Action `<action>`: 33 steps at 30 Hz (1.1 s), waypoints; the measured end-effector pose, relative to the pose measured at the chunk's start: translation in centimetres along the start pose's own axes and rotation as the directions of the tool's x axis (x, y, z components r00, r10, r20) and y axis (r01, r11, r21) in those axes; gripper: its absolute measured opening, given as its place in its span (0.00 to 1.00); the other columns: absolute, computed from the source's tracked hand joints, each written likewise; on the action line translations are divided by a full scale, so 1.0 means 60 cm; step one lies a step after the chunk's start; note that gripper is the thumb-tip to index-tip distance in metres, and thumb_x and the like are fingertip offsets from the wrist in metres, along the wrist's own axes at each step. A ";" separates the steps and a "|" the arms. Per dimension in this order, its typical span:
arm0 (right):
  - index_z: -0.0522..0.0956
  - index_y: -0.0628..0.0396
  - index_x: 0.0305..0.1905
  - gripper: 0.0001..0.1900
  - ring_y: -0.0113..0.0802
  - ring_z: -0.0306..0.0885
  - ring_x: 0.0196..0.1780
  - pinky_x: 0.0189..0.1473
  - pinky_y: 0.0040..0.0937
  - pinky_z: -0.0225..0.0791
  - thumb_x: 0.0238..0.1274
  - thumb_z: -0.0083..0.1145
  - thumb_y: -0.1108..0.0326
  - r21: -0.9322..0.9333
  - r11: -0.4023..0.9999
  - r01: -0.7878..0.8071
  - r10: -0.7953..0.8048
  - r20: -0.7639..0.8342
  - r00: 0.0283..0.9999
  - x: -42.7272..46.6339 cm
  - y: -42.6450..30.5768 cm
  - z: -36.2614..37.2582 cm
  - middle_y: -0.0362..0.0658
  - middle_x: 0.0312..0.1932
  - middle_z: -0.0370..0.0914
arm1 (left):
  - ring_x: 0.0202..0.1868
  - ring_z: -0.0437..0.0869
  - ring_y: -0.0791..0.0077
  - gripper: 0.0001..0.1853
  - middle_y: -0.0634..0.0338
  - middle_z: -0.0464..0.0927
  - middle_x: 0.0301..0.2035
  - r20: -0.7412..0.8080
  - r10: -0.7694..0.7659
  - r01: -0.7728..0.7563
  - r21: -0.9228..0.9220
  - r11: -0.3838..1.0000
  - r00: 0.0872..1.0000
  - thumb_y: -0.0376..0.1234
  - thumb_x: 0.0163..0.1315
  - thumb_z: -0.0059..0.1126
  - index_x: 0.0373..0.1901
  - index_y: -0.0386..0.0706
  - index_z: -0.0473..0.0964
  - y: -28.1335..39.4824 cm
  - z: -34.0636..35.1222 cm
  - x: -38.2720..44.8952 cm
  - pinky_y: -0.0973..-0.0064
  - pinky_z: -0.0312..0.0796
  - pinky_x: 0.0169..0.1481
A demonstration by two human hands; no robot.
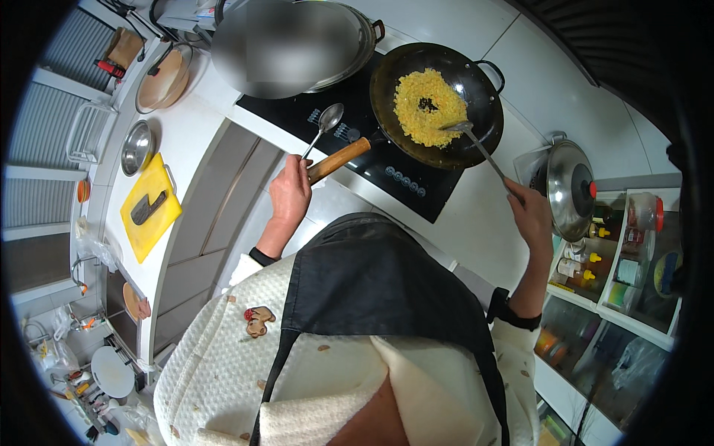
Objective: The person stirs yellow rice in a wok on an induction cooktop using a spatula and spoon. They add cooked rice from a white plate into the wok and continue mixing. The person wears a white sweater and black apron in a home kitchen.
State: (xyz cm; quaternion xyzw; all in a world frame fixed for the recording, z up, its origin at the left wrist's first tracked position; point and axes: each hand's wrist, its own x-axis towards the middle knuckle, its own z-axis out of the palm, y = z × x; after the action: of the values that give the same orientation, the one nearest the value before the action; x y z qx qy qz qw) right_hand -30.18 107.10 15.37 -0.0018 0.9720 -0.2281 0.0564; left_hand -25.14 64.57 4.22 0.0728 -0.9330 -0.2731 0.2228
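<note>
A black wok (479, 117) stands on the glass cooktop (390, 192), its wooden handle (340, 160) pointing toward me. Yellow, grainy food (424, 125), perhaps fried rice, lies in a ring inside it around a dark bare spot. My left hand (291, 187) is closed on a metal spoon (330, 118) held bowl up, beside the end of the wok handle; whether it also grips that handle is partly hidden. My right hand (530, 214) grips the long handle of a metal spatula (482, 150), whose blade rests at the near right edge of the food.
A large pan (375, 47), partly blurred, stands left of the wok. On the left counter are a yellow cutting board (134, 237) with a cleaver (146, 209), a steel bowl (138, 148) and a lidded pan (167, 83). A domed lid (566, 189) and bottle shelves (594, 306) are at right.
</note>
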 end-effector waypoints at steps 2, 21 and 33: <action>0.80 0.51 0.55 0.18 0.42 0.83 0.39 0.44 0.33 0.72 0.58 0.58 0.70 -0.006 0.998 0.062 -0.062 0.014 0.998 0.007 0.025 0.006 0.51 0.40 0.83 | 0.26 0.83 0.52 0.05 0.53 0.83 0.27 0.004 -0.005 0.005 -0.011 1.000 1.000 0.32 0.69 0.50 0.37 0.40 0.69 -0.001 0.001 -0.003 0.60 0.74 0.31; 0.65 0.50 0.70 0.31 0.53 0.77 0.55 0.56 0.41 0.68 0.60 0.57 0.71 0.020 1.000 -0.022 0.020 0.094 0.995 0.096 0.008 0.172 0.58 0.56 0.76 | 0.20 0.60 0.83 0.14 0.69 0.62 0.19 0.298 -0.630 0.575 -0.764 0.294 0.718 0.41 0.76 0.39 0.36 0.41 0.67 -0.083 -0.082 -0.039 0.81 0.57 0.25; 0.64 0.52 0.70 0.34 0.57 0.77 0.52 0.53 0.48 0.69 0.57 0.60 0.64 -0.198 0.970 0.141 -0.117 0.130 0.985 0.082 0.037 0.167 0.60 0.49 0.78 | 0.22 0.67 0.82 0.13 0.65 0.70 0.21 0.202 -0.684 0.539 -0.778 0.323 0.701 0.40 0.75 0.41 0.37 0.41 0.68 -0.078 -0.087 -0.066 0.82 0.62 0.27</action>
State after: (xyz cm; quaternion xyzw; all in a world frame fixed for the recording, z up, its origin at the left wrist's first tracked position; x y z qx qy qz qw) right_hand -33.92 104.47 4.92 -0.0843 0.9833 -0.1285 0.0978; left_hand -19.16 59.13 4.12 0.3352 -0.5885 -0.7120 0.1854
